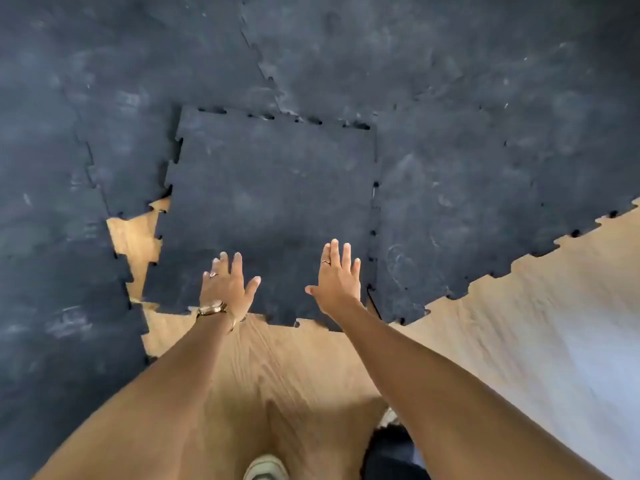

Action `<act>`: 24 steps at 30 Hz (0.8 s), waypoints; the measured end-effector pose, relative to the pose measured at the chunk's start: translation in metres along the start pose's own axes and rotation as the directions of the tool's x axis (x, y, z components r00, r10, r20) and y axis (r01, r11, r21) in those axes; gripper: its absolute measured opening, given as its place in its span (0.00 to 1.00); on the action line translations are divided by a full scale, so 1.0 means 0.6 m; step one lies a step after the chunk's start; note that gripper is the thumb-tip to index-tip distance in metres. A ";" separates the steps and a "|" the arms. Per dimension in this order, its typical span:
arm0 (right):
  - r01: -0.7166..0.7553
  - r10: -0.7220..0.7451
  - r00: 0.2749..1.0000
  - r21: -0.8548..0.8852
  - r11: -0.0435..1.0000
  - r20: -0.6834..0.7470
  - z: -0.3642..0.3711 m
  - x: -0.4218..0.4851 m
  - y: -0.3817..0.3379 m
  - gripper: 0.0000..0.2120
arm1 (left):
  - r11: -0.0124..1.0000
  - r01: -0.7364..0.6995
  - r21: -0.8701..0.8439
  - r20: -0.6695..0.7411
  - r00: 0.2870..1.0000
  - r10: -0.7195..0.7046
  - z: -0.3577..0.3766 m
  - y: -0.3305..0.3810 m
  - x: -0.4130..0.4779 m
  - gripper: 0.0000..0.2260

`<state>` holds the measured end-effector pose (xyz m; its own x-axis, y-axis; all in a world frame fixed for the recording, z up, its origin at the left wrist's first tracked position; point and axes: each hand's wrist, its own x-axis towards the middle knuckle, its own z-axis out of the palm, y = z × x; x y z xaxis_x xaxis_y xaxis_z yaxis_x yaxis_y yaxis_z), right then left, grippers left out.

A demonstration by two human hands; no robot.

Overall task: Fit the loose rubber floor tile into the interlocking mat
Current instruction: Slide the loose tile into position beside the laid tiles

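— Rubber, dark and scuffed: where does the loose tile (270, 209) lie?
— Inside the gap of the mat (467, 174), its right and far edges against the mat's teeth, its left edge apart, wooden floor (298, 368) showing between.
— And the hands?
— Left hand (227, 289) and right hand (337, 278) both lie flat on the tile's near edge, fingers spread, gripping nothing.

Light wood-grain floor (277, 368), bright daylight glare washing its right side pale, no walls or furniture visible
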<state>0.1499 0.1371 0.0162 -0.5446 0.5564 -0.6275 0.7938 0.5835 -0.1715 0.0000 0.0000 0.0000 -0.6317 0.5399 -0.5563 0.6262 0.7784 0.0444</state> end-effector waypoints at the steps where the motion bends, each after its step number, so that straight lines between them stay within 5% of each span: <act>1: -0.035 0.035 0.999 -0.045 0.998 -0.003 0.022 0.024 0.002 0.47 | 0.999 -0.031 0.038 -0.056 0.998 0.033 0.027 0.013 0.023 0.31; 6: -0.093 0.087 0.984 -0.032 0.995 -0.156 0.113 0.087 0.032 0.57 | 0.998 -0.057 0.003 -0.364 0.930 0.054 0.151 0.065 0.099 0.33; 10: -0.089 0.080 0.974 -0.035 0.995 -0.212 0.138 0.100 0.042 0.57 | 0.992 -0.125 0.019 -0.468 0.876 0.119 0.166 0.041 0.124 0.35; 13: -0.080 0.073 0.975 -0.023 0.997 -0.211 0.128 0.095 0.043 0.56 | 0.965 -0.263 -0.016 -0.631 0.751 0.194 0.135 0.016 0.168 0.31; 16: -0.196 0.199 0.960 0.038 0.980 -0.198 0.110 0.099 0.039 0.62 | 0.961 -0.180 -0.211 -0.764 0.643 -0.048 0.087 -0.029 0.216 0.30; 19: -0.265 0.264 0.961 -0.002 0.964 -0.080 0.074 0.123 0.026 0.72 | 0.824 0.133 -0.551 -0.503 0.735 -0.455 0.027 -0.084 0.258 0.47; 21: -0.314 0.314 0.949 0.009 0.949 -0.020 0.056 0.138 0.014 0.76 | 0.745 0.287 -0.602 -0.284 0.795 -0.536 0.002 -0.108 0.266 0.59; 24: -0.360 0.360 0.933 0.014 0.933 -0.026 0.051 0.147 -0.003 0.79 | 0.758 0.323 -0.567 -0.239 0.816 -0.526 -0.017 -0.119 0.267 0.64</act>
<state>0.1089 0.1670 -0.0624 -0.2289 0.7442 -0.6275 0.9403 0.3358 0.0553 -0.1506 0.0341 -0.0835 -0.9542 0.1072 -0.2792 0.0114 0.9459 0.3244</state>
